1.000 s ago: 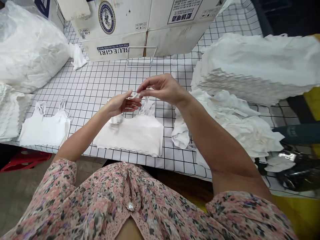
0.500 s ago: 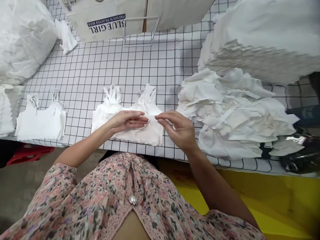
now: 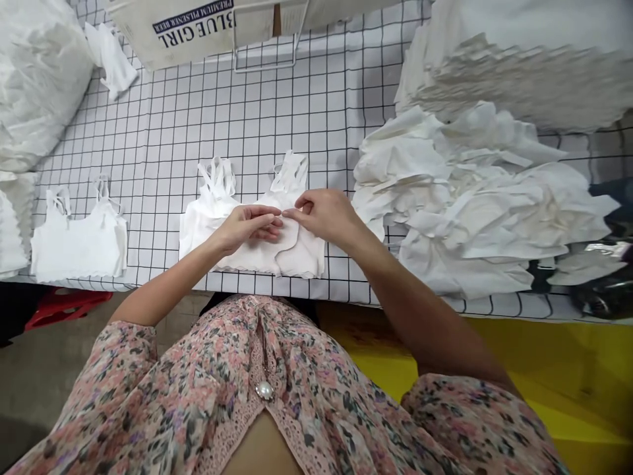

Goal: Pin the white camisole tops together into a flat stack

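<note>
My left hand (image 3: 247, 227) and my right hand (image 3: 321, 214) lie over a white strappy camisole top (image 3: 304, 257), their fingertips meeting near its middle. A curved fold of fabric runs below my right fingers. Whether the fingertips pinch anything is hidden by the fingers. Further left lies a second white camisole (image 3: 79, 241), flat with its straps away from me. A heap of crumpled white fabric pieces (image 3: 469, 198) sits right of my right hand, below a tall stack of scallop-edged white fabric (image 3: 504, 72).
A grid-patterned table cover (image 3: 198, 125) spans the work surface. At the back stand a BLUE GIRL cardboard carton (image 3: 188, 26) and a wire frame (image 3: 264, 46). A white plastic bag (image 3: 34, 86) bulges at the left. A red stool (image 3: 66, 309) sits below the table edge, beside a yellow floor patch (image 3: 558, 369).
My hands have dropped from above the top onto it and drawn together. A curved fold now shows on the fabric. The view has tilted, shifting the table upward in the picture.
</note>
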Demonstrator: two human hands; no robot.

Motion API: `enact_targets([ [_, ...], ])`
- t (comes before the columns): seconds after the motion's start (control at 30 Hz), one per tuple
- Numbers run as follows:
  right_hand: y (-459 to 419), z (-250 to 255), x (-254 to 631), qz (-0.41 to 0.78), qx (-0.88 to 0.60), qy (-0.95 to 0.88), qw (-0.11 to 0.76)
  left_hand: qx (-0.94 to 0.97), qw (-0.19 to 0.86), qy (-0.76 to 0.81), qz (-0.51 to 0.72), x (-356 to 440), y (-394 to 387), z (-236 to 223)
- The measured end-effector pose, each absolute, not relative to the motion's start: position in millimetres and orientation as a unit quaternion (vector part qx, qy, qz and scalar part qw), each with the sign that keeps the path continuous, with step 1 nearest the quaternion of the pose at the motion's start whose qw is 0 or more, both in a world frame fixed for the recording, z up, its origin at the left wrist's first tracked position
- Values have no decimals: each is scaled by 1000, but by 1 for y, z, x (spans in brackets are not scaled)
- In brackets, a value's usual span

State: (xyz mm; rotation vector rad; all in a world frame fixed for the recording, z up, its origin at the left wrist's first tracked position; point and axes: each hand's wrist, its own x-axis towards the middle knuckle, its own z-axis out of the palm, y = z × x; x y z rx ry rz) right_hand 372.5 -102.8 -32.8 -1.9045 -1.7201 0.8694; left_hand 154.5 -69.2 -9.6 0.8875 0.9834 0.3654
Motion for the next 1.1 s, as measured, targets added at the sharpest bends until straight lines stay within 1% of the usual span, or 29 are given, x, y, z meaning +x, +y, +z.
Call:
enact_targets([
  [0.07, -91, -31, 372, 376, -693, -591, 172, 413, 775, 455, 146, 156, -64, -11],
  [0.13, -85, -28, 372, 428, -693, -556, 167, 415, 775, 458, 131, 155, -62, -12],
  [0.2, -86, -24, 374, 457, -688, -529, 194, 414, 775, 462, 123, 155, -61, -12],
  [0.3, -91, -19, 378, 522, -663, -471, 257, 399, 779, 468, 123, 158, -61, -10],
  [0.43, -102, -15, 377, 645, -575, -383, 325, 350, 799, 466, 146, 170, -59, -9],
  [0.53, -112, -13, 372, 697, -517, -352, 350, 326, 801, 473, 168, 180, -57, -11],
  [0.63, -124, -11, 369, 731, -490, -329, 342, 341, 793, 470, 186, 186, -55, -13],
  [0.83, -156, -6, 369, 785, -463, -293, 289, 370, 775, 476, 190, 187, -46, -15],
  [0.97, -178, -6, 371, 769, -466, -336, 281, 393, 761, 480, 188, 185, -41, -23],
  [1.1, -193, -5, 375, 755, -473, -379, 248, 384, 765, 477, 198, 187, -40, -25],
])
